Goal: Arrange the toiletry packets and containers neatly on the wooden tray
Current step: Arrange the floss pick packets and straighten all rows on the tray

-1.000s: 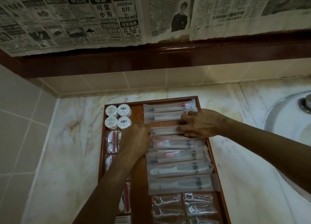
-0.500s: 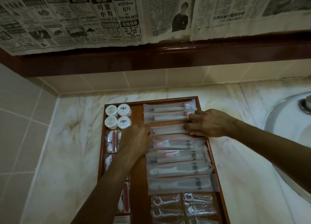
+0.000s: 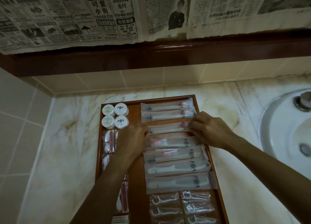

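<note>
From the head view, I hold the third toothbrush packet (image 3: 168,128) in the middle of the frame, on the wooden tray (image 3: 193,96). My left hand (image 3: 134,139) pinches one end, my right hand (image 3: 208,129) the other. I should slide it straight, lined up under the two packets above.
</note>
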